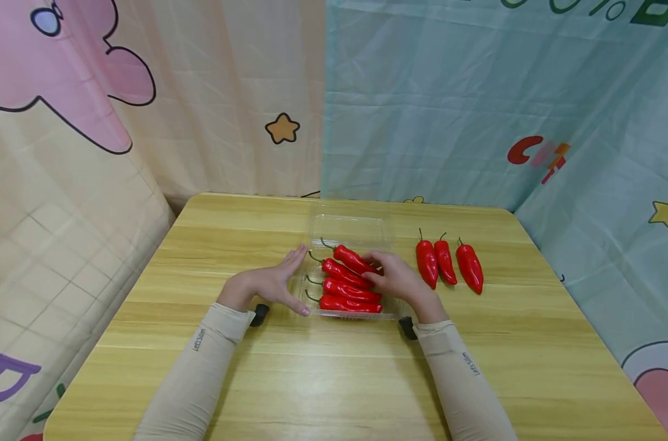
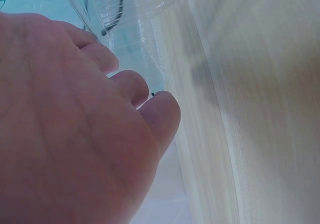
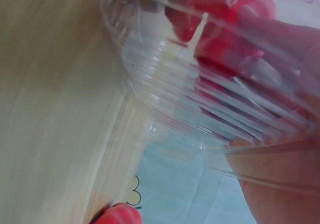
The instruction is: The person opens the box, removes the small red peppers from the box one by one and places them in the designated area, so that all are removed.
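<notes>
A clear plastic box [image 1: 391, 311] lies open on the table, its lid [image 1: 352, 226] folded back behind it. Several red chili peppers lie in it side by side, green stems to the left. My right hand [image 1: 393, 275] reaches over the box's right side and pinches the tip end of the rearmost red chili pepper [image 1: 349, 257]. The box's ribbed wall [image 3: 165, 84] crosses in front of the fingers in the right wrist view. Beside the box's left wall, my left hand [image 1: 270, 283] is spread with straight fingers and the thumb near the front corner.
Three more red peppers [image 1: 445, 262] lie in a row on the table to the right of the box. The wooden table [image 1: 345, 380] reaches back to printed curtains [image 1: 417, 110]. A dark wrist device [image 1: 260, 315] sits at the left cuff, another [image 1: 407, 327] at the right.
</notes>
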Demonstrator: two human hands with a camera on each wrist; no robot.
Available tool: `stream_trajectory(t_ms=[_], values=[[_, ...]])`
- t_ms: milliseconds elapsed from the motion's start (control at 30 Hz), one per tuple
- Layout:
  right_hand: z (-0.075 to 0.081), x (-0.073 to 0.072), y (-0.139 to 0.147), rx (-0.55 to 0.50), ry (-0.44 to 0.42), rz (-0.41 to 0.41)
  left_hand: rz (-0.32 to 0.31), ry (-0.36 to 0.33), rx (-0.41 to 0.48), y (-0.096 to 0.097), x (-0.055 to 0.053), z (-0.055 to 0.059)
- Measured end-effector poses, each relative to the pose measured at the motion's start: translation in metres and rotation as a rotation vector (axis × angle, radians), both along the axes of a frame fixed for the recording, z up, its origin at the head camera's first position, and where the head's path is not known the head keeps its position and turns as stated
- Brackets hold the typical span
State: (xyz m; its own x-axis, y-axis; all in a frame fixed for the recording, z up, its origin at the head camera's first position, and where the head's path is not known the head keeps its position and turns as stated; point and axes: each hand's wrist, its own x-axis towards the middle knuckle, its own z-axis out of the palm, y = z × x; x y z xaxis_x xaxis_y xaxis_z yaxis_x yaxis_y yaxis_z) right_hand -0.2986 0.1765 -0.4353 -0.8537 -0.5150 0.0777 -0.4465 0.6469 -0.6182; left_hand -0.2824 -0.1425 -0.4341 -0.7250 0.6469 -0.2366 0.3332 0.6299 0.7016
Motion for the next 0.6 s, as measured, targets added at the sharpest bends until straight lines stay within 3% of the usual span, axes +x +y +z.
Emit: stream_trajectory(t_ms=[267, 600], values=[[0.002, 0.0, 0.003, -0.035, 0.023, 0.028, -0.003, 0.006, -0.003, 0.001, 0.0, 0.0], [0.013, 0.002, 0.01, -0.104, -0.018, -0.04, -0.003, -0.008, 0.011, 0.0, 0.0, 0.001]])
